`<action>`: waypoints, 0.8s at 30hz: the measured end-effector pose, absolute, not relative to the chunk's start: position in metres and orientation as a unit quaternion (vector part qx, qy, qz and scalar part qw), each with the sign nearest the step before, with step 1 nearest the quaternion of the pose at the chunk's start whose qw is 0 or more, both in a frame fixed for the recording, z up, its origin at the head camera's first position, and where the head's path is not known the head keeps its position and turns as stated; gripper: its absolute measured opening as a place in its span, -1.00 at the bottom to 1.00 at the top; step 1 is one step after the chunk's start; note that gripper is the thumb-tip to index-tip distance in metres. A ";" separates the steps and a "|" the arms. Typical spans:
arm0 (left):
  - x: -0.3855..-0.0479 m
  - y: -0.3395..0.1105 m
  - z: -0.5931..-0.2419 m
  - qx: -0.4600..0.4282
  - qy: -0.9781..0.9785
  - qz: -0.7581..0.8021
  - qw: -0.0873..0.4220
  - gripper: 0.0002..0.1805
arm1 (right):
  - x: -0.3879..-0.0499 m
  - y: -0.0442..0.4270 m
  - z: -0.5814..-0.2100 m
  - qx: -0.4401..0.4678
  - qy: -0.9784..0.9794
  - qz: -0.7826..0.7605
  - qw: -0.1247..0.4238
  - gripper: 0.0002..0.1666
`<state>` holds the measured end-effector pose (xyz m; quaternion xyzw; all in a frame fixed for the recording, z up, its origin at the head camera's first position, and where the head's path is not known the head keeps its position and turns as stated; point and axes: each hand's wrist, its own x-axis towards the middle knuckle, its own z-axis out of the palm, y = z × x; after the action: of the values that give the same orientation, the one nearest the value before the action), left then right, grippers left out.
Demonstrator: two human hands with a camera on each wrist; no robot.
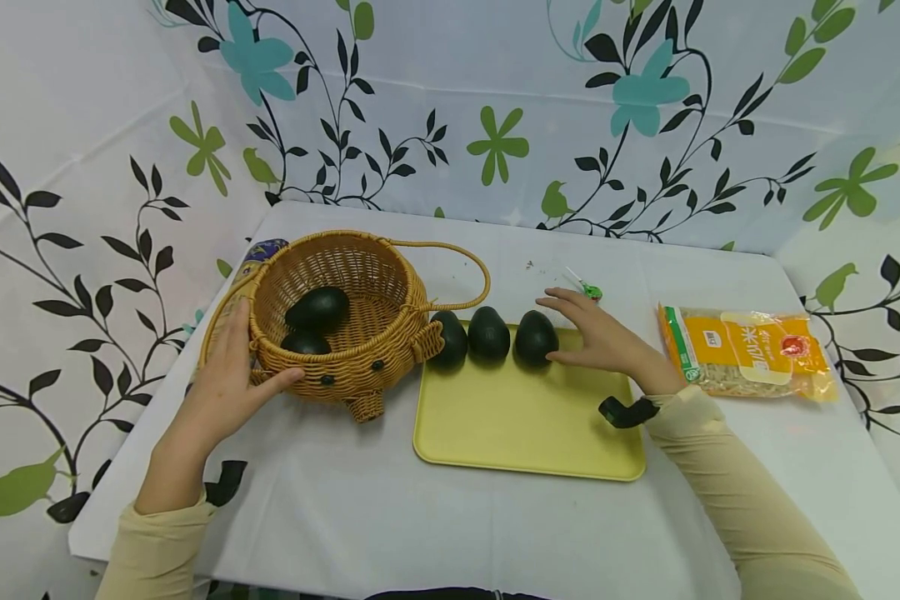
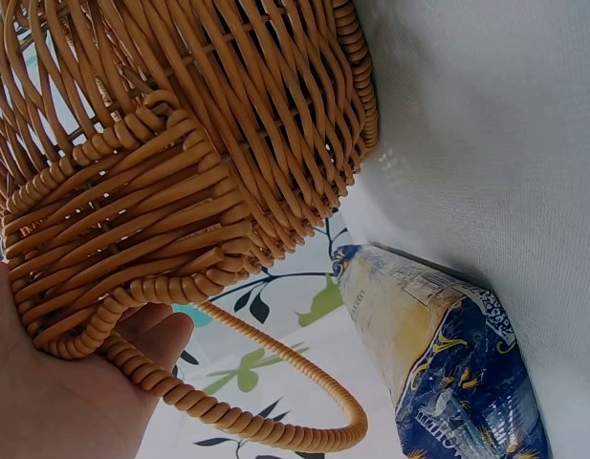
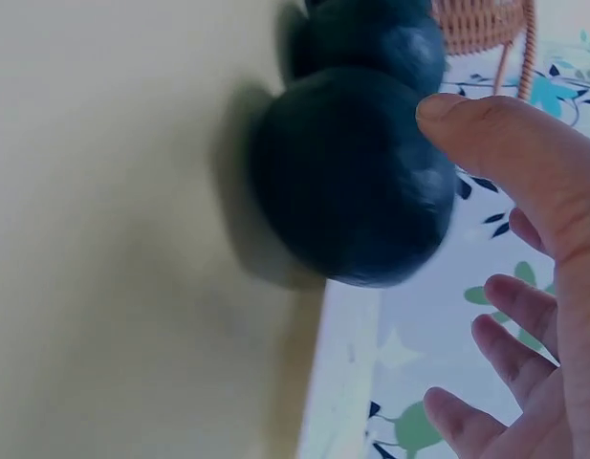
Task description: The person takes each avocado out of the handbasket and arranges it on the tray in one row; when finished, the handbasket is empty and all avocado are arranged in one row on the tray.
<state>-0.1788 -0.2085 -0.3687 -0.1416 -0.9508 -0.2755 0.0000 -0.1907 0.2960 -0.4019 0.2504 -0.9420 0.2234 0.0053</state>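
As head view lists end avocado (image 1: 534, 343) at tray's (image 1: 525, 429) far edge, right grip (image 1: 600, 337) apart, a nudge risks roll-off; left wrist: left grip (image 2: 75, 392) spread against basket (image 2: 266, 115), tipping if pushed; right wrist: thumb (image 3: 510, 139) pressure may jostle neighbour (image 3: 385, 43).

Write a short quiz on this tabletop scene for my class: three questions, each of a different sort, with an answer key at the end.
1. How many dark green, egg-shaped avocados are lined up along the far edge of the yellow rectangular tray?
2. True or false: the person's left hand is touching the tray.
3. Seen from the head camera, where does the orange-and-clear plastic bag of grain lie?
A) Left of the tray
B) On the tray
C) Right of the tray

Key
1. Three.
2. False; the left hand touches the round brown wicker basket.
3. C
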 end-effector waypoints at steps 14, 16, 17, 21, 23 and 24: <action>-0.179 -0.209 -0.369 -0.144 -0.950 -0.278 -0.002 0.22 | -0.201 0.291 -0.377 0.268 -0.938 0.213 0.045 -0.08; -0.179 -0.209 -0.369 -0.144 -0.949 -0.279 -0.003 0.22 | -0.203 0.290 -0.375 0.270 -0.938 0.213 0.048 -0.08; -0.179 -0.209 -0.369 -0.145 -0.949 -0.279 -0.003 0.21 | -0.204 0.289 -0.374 0.271 -0.938 0.212 0.050 -0.08; -0.179 -0.210 -0.370 -0.147 -0.949 -0.281 -0.001 0.21 | -0.206 0.286 -0.369 0.281 -0.934 0.211 0.058 -0.09; -0.180 -0.210 -0.370 -0.149 -0.948 -0.281 0.000 0.21 | -0.207 0.285 -0.368 0.286 -0.933 0.209 0.063 -0.09; -0.180 -0.210 -0.370 -0.149 -0.948 -0.281 0.001 0.21 | -0.208 0.284 -0.367 0.288 -0.933 0.208 0.065 -0.09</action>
<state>-0.1795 -0.2097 -0.3702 -0.1495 -0.9479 -0.2813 0.0007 -0.2080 0.2841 -0.3669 0.2875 -0.9328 0.2077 0.0645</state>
